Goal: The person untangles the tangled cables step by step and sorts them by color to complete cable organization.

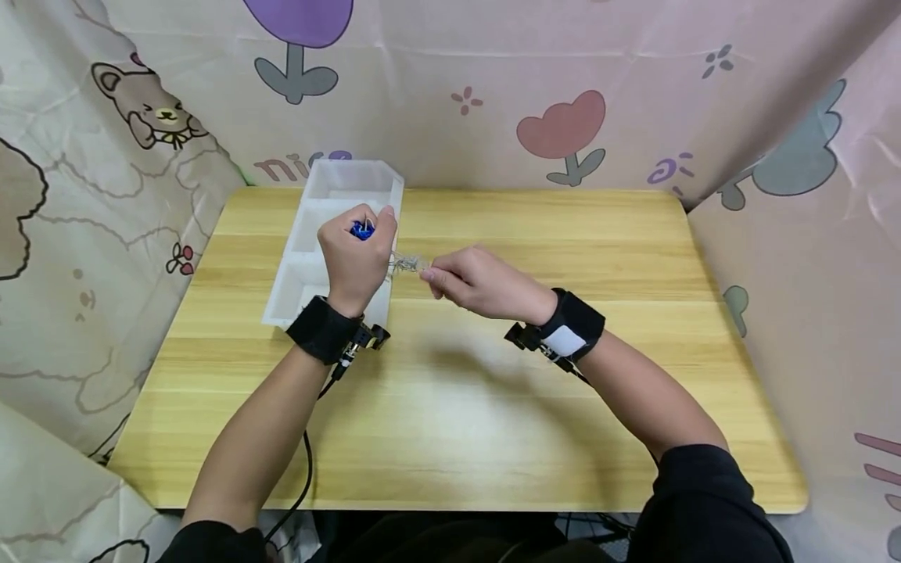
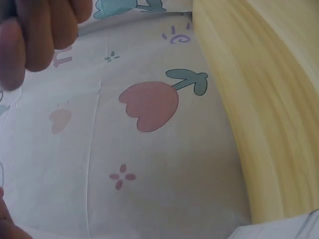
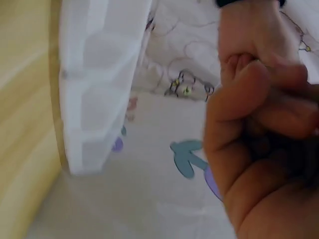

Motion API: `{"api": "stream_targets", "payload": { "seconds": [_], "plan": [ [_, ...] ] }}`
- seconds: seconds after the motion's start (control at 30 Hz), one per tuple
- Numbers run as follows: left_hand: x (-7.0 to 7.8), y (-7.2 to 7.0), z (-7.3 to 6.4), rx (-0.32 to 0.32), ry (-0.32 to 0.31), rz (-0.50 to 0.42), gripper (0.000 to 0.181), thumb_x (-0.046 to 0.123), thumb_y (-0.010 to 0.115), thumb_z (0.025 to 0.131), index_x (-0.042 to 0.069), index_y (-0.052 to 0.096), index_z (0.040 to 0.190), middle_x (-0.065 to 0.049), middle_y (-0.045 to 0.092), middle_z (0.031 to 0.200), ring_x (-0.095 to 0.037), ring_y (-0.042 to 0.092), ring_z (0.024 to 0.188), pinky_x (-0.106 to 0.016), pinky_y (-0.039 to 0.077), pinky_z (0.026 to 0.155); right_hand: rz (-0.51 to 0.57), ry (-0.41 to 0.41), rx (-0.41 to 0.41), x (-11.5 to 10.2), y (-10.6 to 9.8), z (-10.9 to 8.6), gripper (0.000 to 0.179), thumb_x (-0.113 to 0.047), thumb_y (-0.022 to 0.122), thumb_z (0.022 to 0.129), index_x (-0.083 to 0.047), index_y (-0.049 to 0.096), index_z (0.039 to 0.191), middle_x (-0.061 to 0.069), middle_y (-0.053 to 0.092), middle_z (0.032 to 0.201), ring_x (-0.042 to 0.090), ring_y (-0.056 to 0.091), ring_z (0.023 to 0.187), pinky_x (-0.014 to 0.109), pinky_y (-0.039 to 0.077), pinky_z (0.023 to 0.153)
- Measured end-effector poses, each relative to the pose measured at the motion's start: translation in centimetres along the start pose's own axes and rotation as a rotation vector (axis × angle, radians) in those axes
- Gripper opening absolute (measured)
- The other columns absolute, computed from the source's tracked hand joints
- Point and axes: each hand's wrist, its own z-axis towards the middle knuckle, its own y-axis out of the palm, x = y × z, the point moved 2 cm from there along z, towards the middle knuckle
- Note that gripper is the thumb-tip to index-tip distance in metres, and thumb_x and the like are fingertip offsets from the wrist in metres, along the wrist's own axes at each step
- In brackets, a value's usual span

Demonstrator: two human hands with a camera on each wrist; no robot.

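My left hand [image 1: 355, 254] is raised over the white tray and curled in a fist, with a shiny blue piece [image 1: 362, 229] showing at its top beside the thumb. Out of its right side comes a thin tangle of silvery, wiry strands [image 1: 405, 264]. At the far end of those strands my right hand [image 1: 486, 283] pinches with thumb and forefinger. I cannot tell what kind of thing the blue and silvery parts belong to. The right wrist view has the curled right fingers [image 3: 249, 94] overlapping the left hand; only a few left fingers [image 2: 45, 40] enter the left wrist view.
A white plastic tray [image 1: 299, 242] with compartments stands at the back left of the wooden table [image 1: 493, 438]. Printed cloth [image 1: 436, 148] hangs behind the table and at both sides. A black cable [image 1: 307, 469] runs from the left wrist over the front edge.
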Motion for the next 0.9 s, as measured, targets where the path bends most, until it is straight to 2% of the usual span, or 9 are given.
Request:
{"api": "stream_targets", "payload": {
  "seconds": [0.13,0.23,0.4,0.5,0.57,0.67,0.77,0.9],
  "plan": [
    [-0.3,-1.0,0.7,-0.025,-0.019,0.026,0.042,-0.003,0.058,0.081,0.002,0.037,0.045,-0.004,0.032,0.04,-0.012,0.024,0.033,-0.02,0.016,0.034,-0.053,-0.09,0.082,-0.2,-0.4,-0.3,0.04,-0.031,0.04,0.1,-0.017,0.045,0.063,-0.005,0.036,0.055,0.007,0.032,0.046,0.027,0.03,0.047],
    [-1.2,-2.2,1.2,-0.026,-0.083,0.043,0.043,0.0,0.057,0.081,0.001,0.036,0.044,-0.003,0.032,0.041,-0.013,0.024,0.035,-0.02,0.017,0.035,-0.048,-0.123,0.115,-0.1,-1.0,-1.2,0.041,-0.029,0.042,0.1,-0.017,0.04,0.06,-0.005,0.03,0.054,0.006,0.028,0.045,0.026,0.026,0.045],
    [-4.1,-4.6,1.2,0.043,-0.25,0.0,0.045,0.003,0.056,0.084,-0.002,0.032,0.046,0.001,0.026,0.043,-0.012,0.022,0.037,-0.019,0.015,0.036,0.046,-0.05,0.182,0.1,-2.4,-3.6,0.038,-0.016,0.048,0.097,-0.015,0.046,0.059,-0.004,0.04,0.052,0.009,0.034,0.044,0.026,0.029,0.043],
    [-5.6,-5.1,0.9,0.071,-0.304,-0.054,0.049,0.007,0.059,0.086,-0.001,0.031,0.047,0.002,0.025,0.044,-0.013,0.021,0.038,-0.02,0.014,0.037,0.11,0.001,0.256,-0.3,-3.5,-4.3,0.029,-0.007,0.049,0.095,-0.01,0.059,0.068,0.003,0.053,0.056,0.015,0.045,0.046,0.026,0.038,0.043],
    [-6.0,-5.1,0.6,0.059,-0.313,-0.086,0.051,0.01,0.06,0.087,0.0,0.031,0.047,0.001,0.027,0.043,-0.014,0.021,0.037,-0.021,0.014,0.037,0.132,0.027,0.291,-0.6,-3.9,-4.3,0.022,-0.004,0.049,0.095,-0.005,0.064,0.08,0.009,0.058,0.062,0.019,0.051,0.052,0.027,0.044,0.047],
    [-5.9,-4.9,0.4,0.049,-0.304,-0.128,0.051,0.012,0.061,0.087,0.0,0.032,0.046,0.0,0.028,0.042,-0.014,0.022,0.037,-0.022,0.014,0.036,0.135,0.059,0.308,-0.8,-4.1,-4.0,0.017,-0.002,0.047,0.095,0.001,0.064,0.094,0.016,0.06,0.069,0.024,0.055,0.059,0.029,0.048,0.054],
    [-5.6,-5.2,0.6,0.078,-0.302,-0.195,0.05,0.009,0.061,0.086,0.0,0.032,0.046,0.001,0.028,0.042,-0.014,0.023,0.036,-0.021,0.014,0.036,0.12,0.106,0.329,-0.9,-4.1,-3.8,0.016,0.0,0.046,0.095,0.002,0.062,0.096,0.015,0.057,0.071,0.025,0.055,0.062,0.03,0.048,0.057],
    [-5.0,-6.0,1.0,0.101,-0.26,-0.247,0.05,0.006,0.06,0.086,-0.002,0.031,0.046,0.0,0.029,0.04,-0.015,0.024,0.034,-0.021,0.016,0.034,0.111,0.157,0.368,-0.6,-4.3,-3.6,0.017,-0.002,0.044,0.096,0.001,0.06,0.092,0.012,0.052,0.073,0.027,0.055,0.064,0.04,0.049,0.062]
  ]
}}
